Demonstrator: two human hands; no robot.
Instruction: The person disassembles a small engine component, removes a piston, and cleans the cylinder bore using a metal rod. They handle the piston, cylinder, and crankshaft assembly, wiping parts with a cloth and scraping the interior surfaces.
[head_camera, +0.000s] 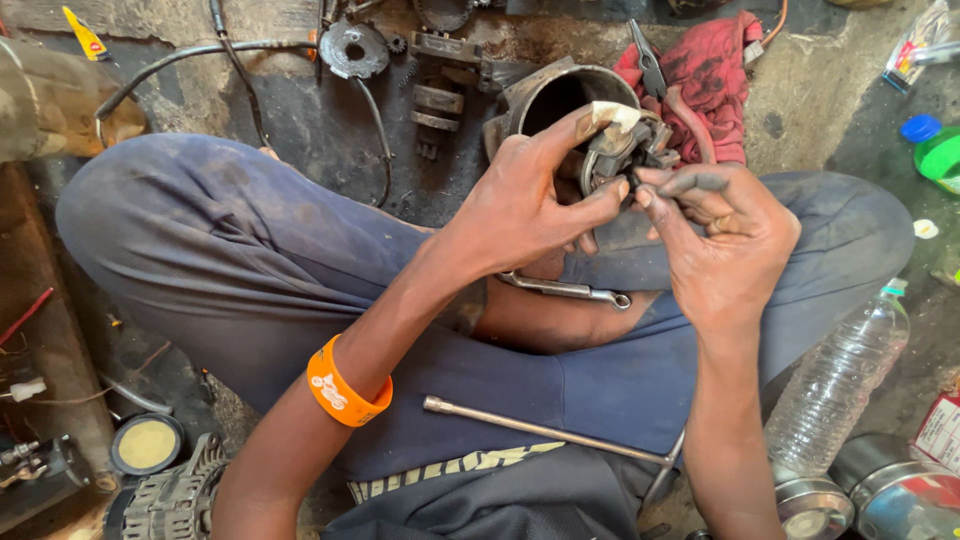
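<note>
grimy floor (300, 130) bears red rag (715, 75), plastic bottle (835, 385), cylinder (555, 100).

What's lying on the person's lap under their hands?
A small silver spanner lies on the blue trousers just below the left hand. Lower down rests a long metal T-handle rod. The spanner's left end is hidden by the hand.

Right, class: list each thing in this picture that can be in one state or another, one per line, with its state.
Left hand: gripping the metal part, white wrap on the forefinger tip.
Right hand: fingertips pinching at the part.
Cylinder: open end facing up, hollow.
Wrench: lying loose on the lap.
T-bar tool: lying across the lap.
Plastic bottle: capped, tilted, looks empty.
Red rag: crumpled on the floor.
Wristband: on the left wrist.
</note>
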